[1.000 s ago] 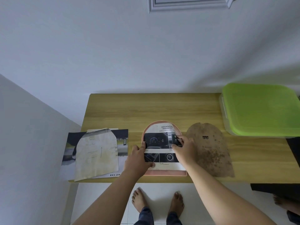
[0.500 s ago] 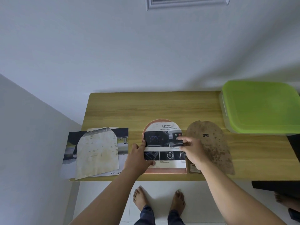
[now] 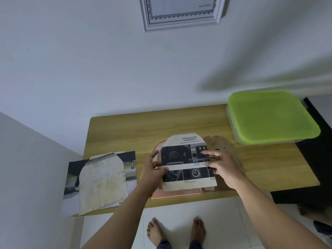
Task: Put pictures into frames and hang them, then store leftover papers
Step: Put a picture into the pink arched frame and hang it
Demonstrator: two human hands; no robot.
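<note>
Both hands are clamped on the arched picture (image 3: 181, 156), a printed cutout headed "ADVANCED" with dark dashboard photos, at the lower centre of the frame. The left hand (image 3: 152, 174) pinches its left edge, thumb on the printed face. The right hand (image 3: 222, 168) grips the right edge, its fingers lying over the photo of a screen.

The picture sits over a pinkish arched frame (image 3: 177, 193) that lies flat on the table (image 3: 161, 124). A strip of the frame shows below the picture and a curve of it at the picture's upper left. Whether the paper touches the frame cannot be told.

Just right of the frame, partly behind the right hand, lies a brown arched backing board (image 3: 227, 146). At the lower left, leftover papers (image 3: 102, 182) overhang the table's corner: a pale arched sheet on top of a dark car print.

A clear box with a green lid (image 3: 271, 115) stands at the table's right end. A white ornate frame (image 3: 179, 22) hangs on the wall at the top centre. Bare feet (image 3: 176, 229) stand on the white floor below.
</note>
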